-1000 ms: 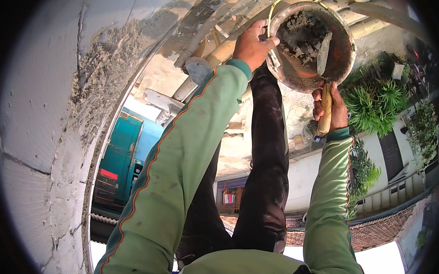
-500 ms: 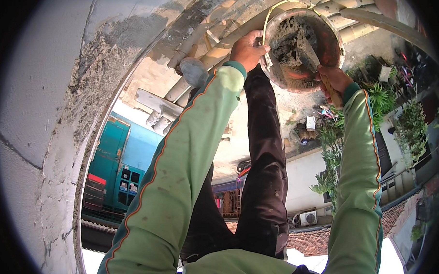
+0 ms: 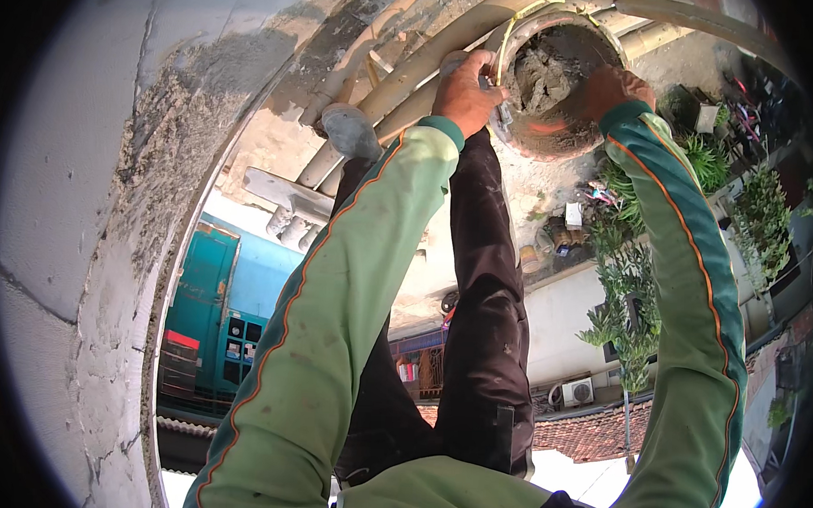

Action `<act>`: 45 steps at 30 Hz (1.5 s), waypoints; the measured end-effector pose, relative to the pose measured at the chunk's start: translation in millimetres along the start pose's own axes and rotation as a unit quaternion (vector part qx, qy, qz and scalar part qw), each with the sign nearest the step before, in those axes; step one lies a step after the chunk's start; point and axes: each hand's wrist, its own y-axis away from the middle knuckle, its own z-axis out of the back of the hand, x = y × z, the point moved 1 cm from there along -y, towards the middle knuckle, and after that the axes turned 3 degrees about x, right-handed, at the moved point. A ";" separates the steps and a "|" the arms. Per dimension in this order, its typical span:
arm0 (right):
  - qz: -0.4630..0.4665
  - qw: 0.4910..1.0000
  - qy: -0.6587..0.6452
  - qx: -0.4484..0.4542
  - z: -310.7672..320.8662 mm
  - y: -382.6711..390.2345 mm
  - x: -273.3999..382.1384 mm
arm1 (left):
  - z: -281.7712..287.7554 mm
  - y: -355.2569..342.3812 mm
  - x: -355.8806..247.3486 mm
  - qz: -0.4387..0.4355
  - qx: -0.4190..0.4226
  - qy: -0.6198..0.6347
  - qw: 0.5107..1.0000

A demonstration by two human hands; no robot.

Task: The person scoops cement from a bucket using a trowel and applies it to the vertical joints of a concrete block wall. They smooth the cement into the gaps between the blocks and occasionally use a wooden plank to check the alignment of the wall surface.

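Note:
A round bucket (image 3: 554, 144) with a reddish inside wall stands at the top of the view, holding wet grey mortar (image 3: 545, 75). My left hand (image 3: 467, 97) is closed on the bucket's left rim, beside the yellow cord (image 3: 504, 56) tied there. Over the right side of the bucket is my right hand (image 3: 616, 89), its back turned up and its fingers curled around the trowel. The trowel itself is hidden by the hand and shadow, so I cannot tell how its blade lies.
Bamboo poles (image 3: 403, 97) run beneath the bucket and my feet, high above the ground. A rough, partly plastered wall (image 3: 149, 182) rises along the left. Far below are a teal door (image 3: 200, 274), plants (image 3: 624, 306) and a tiled roof (image 3: 588, 437).
My right hand has moved up and left over the bucket, turning its back upward. The trowel blade, plain before, is now out of sight. My left hand stays at the rim.

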 end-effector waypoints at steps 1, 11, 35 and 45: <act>-0.019 0.999 0.014 -0.040 13.0 1.8 1.6 | -10.1 2.5 5.4 0.006 0.011 0.056 0.998; 0.054 0.801 -0.588 0.094 -124.5 -59.5 66.6 | 13.8 -6.2 7.1 0.042 0.014 0.143 0.989; -0.048 0.836 -0.486 0.250 -90.4 -25.8 -24.6 | 26.9 0.2 12.6 0.022 -0.040 -0.030 0.999; -0.028 0.892 -0.385 0.235 -79.8 -68.7 47.6 | 19.8 -5.0 13.1 0.036 -0.054 -0.114 0.991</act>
